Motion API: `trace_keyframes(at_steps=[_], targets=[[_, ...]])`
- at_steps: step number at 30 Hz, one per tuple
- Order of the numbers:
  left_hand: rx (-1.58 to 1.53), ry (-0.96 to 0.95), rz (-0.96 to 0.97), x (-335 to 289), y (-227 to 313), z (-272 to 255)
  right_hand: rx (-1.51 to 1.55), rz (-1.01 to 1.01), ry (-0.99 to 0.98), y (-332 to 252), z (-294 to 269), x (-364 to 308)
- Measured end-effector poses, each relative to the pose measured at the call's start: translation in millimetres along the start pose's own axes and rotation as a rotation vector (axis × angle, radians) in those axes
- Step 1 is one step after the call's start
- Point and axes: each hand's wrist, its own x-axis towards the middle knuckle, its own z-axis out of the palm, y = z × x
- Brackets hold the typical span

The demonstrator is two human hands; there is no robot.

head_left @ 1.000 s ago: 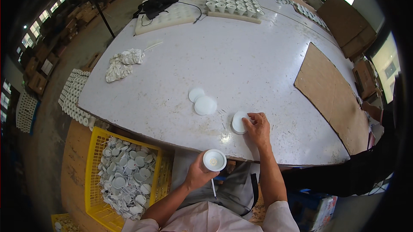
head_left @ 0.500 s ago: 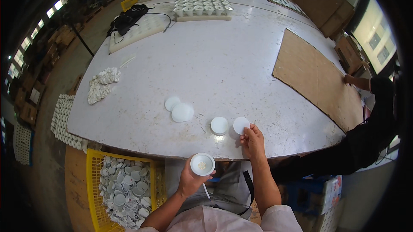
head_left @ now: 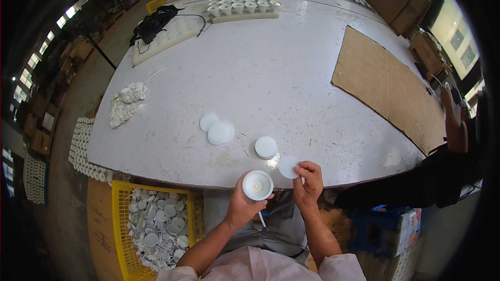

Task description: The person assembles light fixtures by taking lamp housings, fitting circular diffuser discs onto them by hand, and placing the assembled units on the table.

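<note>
My left hand (head_left: 241,204) is closed round a round white LED downlight (head_left: 258,185), its uncovered face with a cluster of small yellow LEDs turned up. A short white cable (head_left: 262,220) hangs below it. Between thumb and fingers, my right hand (head_left: 308,183) pinches a thin white diffuser disc (head_left: 287,167) by its edge, just right of the downlight and apart from it. A short stack of white discs (head_left: 266,147) stands on the table beyond both hands. Farther left, two loose white discs lie overlapping, the nearer disc (head_left: 221,133) partly over the other.
A yellow crate (head_left: 123,229) full of white disc-shaped parts stands at lower left. The white table (head_left: 271,77) bears a crumpled cloth (head_left: 127,105), a cardboard sheet (head_left: 385,85) and foam trays of white lamp parts (head_left: 245,2). Another person's arm (head_left: 452,114) is at right.
My right hand has drawn the disc back toward me, near the downlight. My left hand has raised the downlight slightly right and forward. The other person's hand has left the cardboard.
</note>
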Motion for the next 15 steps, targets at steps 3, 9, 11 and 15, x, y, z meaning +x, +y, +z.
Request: trace_keyframes(at_steps=[3, 9, 11, 15], targets=[[-0.031, -0.053, 0.037, 6, 4, 3, -0.069, -0.096, -0.028, -4, 2, -11], [-0.041, -0.061, 0.071, 5, 3, 5, -0.017, -0.146, -0.013, -10, 6, -19], [-0.027, -0.080, 0.075, 6, 4, 4, -0.033, -0.103, -0.029, -10, 5, -19], [-0.037, -0.087, 0.061, 3, 6, 5, -0.037, -0.120, -0.081, -11, 8, -26]])
